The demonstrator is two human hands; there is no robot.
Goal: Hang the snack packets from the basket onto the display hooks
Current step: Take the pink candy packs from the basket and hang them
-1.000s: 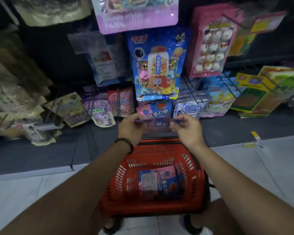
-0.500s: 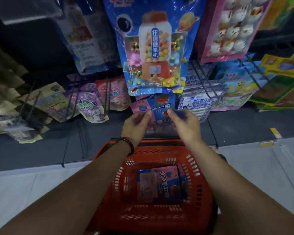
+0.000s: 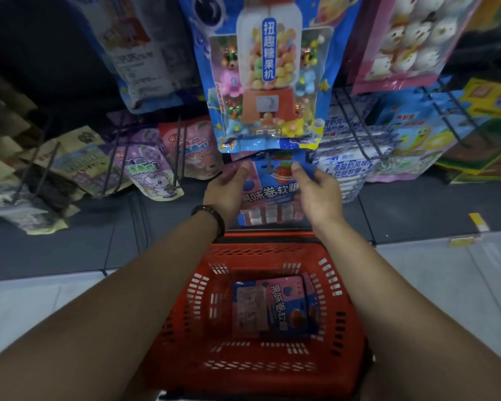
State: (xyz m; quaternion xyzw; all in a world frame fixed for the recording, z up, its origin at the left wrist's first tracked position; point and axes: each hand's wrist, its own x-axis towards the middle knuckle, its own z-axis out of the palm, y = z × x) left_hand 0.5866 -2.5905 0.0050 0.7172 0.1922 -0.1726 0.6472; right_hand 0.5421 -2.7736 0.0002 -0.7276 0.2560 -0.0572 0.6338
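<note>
Dark shelf base (image 3: pixel 70 244); pale tiled floor (image 3: pixel 446 285); red basket (image 3: pixel 261 253)

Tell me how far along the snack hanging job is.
Done: I cannot tell how many packets already hang. In hand: the left hand and right hand pinch a blue-and-pink packet by its top corners at the display hook under the big candy-machine bag. Left: at least one matching packet lies in the red basket.
</note>
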